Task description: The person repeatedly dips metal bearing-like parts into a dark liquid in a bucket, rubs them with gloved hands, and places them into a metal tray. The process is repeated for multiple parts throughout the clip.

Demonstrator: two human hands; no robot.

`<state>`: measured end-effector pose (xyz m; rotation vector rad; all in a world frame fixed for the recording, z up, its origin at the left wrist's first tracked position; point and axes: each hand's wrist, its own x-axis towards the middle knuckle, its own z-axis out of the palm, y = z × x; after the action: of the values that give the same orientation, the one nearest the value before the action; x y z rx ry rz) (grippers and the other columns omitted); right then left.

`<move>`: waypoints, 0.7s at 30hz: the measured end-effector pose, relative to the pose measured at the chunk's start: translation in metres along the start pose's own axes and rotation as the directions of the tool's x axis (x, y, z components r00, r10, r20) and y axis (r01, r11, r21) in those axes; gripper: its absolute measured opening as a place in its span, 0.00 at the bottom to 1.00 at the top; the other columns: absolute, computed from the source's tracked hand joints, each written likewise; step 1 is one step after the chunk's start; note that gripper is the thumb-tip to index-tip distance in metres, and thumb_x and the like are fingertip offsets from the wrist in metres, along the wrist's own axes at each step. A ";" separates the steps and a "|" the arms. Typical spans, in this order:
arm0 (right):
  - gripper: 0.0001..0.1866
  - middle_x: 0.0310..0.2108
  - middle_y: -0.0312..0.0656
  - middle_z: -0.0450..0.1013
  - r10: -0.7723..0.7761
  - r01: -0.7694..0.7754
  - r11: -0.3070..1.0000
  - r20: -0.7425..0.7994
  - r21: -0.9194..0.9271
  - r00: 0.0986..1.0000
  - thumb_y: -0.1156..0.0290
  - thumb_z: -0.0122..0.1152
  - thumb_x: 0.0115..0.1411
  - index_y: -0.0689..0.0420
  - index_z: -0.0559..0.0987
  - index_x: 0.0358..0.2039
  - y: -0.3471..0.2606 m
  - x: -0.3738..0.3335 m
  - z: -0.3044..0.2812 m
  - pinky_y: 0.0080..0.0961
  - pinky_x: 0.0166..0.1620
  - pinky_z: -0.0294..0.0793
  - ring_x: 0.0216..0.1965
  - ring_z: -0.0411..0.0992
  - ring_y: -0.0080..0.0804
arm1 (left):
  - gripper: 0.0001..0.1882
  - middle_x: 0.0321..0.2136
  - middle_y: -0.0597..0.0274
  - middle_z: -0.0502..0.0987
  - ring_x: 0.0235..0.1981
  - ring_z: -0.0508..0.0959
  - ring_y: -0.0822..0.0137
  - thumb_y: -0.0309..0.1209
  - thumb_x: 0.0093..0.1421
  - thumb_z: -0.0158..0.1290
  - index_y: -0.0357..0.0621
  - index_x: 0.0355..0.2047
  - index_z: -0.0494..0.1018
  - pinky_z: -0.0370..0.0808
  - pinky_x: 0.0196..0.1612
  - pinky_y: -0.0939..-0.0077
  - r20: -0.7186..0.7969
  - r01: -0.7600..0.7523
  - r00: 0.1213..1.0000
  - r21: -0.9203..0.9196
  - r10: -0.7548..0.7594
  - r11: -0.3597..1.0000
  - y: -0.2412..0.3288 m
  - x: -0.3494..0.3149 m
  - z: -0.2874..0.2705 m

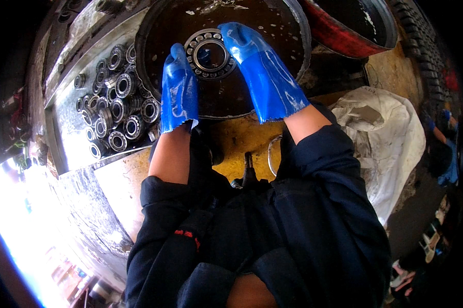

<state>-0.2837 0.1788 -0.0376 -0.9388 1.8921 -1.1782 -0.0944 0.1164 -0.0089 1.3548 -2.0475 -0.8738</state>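
A large round roller bearing [209, 36] is held over a wide dark basin [305, 38] that contains brown liquid. My left hand [179, 87], in a long wet blue rubber glove, grips the bearing's left edge with the thumb up. On the opposite side, my right hand [249, 56] in a matching glove closes on the upper right edge; its fingertips are partly hidden. Rollers show all round the ring, and the brown liquid is visible through its centre hole.
Left of the basin, a metal tray [69, 138] carries a heap of smaller bearings [124, 85]. A red drum-like container [339, 31] stands at the far right, near a treaded black tyre [421, 46]. A white sack [390, 138] lies at my right. Another person's blue clothing [449, 164] shows at the right rim.
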 end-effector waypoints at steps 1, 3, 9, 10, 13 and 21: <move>0.19 0.51 0.53 0.80 0.002 -0.002 1.000 -0.004 -0.006 1.000 0.61 0.53 0.73 0.62 0.81 0.52 0.001 0.000 -0.001 0.32 0.57 0.72 0.53 0.78 0.41 | 0.18 0.51 0.33 0.79 0.56 0.78 0.41 0.30 0.74 0.40 0.33 0.58 0.70 0.74 0.56 0.56 0.002 0.000 1.000 -0.003 0.000 1.000 0.000 0.001 0.002; 0.19 0.51 0.53 0.80 0.001 -0.001 1.000 -0.008 -0.018 1.000 0.61 0.53 0.73 0.62 0.81 0.52 0.002 0.001 -0.004 0.33 0.57 0.72 0.53 0.78 0.42 | 0.18 0.51 0.33 0.79 0.56 0.78 0.41 0.30 0.74 0.40 0.33 0.58 0.70 0.75 0.56 0.56 0.003 -0.005 1.000 -0.010 0.005 1.000 0.001 0.003 0.005; 0.18 0.51 0.54 0.80 -0.008 0.009 0.998 0.020 -0.062 1.000 0.61 0.53 0.73 0.62 0.81 0.52 0.004 0.006 0.005 0.33 0.57 0.72 0.53 0.78 0.42 | 0.18 0.51 0.33 0.79 0.55 0.78 0.41 0.30 0.75 0.40 0.33 0.58 0.70 0.75 0.56 0.56 -0.044 -0.027 0.998 0.171 0.035 0.985 -0.002 -0.002 0.005; 0.18 0.51 0.54 0.80 -0.001 0.003 0.996 0.014 -0.092 1.000 0.61 0.52 0.73 0.62 0.81 0.52 0.010 0.007 0.003 0.33 0.57 0.72 0.53 0.78 0.43 | 0.21 0.49 0.36 0.80 0.52 0.81 0.47 0.36 0.77 0.40 0.33 0.55 0.74 0.75 0.54 0.59 0.046 0.053 0.998 -0.123 -0.048 0.991 0.008 -0.001 0.005; 0.18 0.51 0.54 0.79 0.006 -0.003 0.987 0.021 -0.161 1.000 0.62 0.52 0.73 0.62 0.81 0.52 0.011 0.003 0.004 0.33 0.57 0.73 0.53 0.78 0.43 | 0.24 0.47 0.41 0.82 0.49 0.81 0.52 0.41 0.78 0.37 0.32 0.54 0.74 0.73 0.55 0.60 -0.043 -0.180 0.981 0.174 0.190 0.968 -0.037 0.000 0.008; 0.16 0.52 0.61 0.77 -0.031 0.127 0.857 0.197 -0.499 0.980 0.67 0.51 0.71 0.61 0.79 0.52 0.012 -0.011 0.009 0.38 0.55 0.74 0.54 0.77 0.53 | 0.23 0.58 0.43 0.77 0.62 0.75 0.51 0.25 0.68 0.50 0.42 0.64 0.69 0.69 0.66 0.64 0.165 -0.236 0.963 0.128 0.214 0.963 -0.032 -0.031 -0.006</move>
<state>-0.2733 0.1882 -0.0496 -1.3689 2.0657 -0.6000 -0.0595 0.1347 -0.0317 1.1271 -2.3679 -0.7572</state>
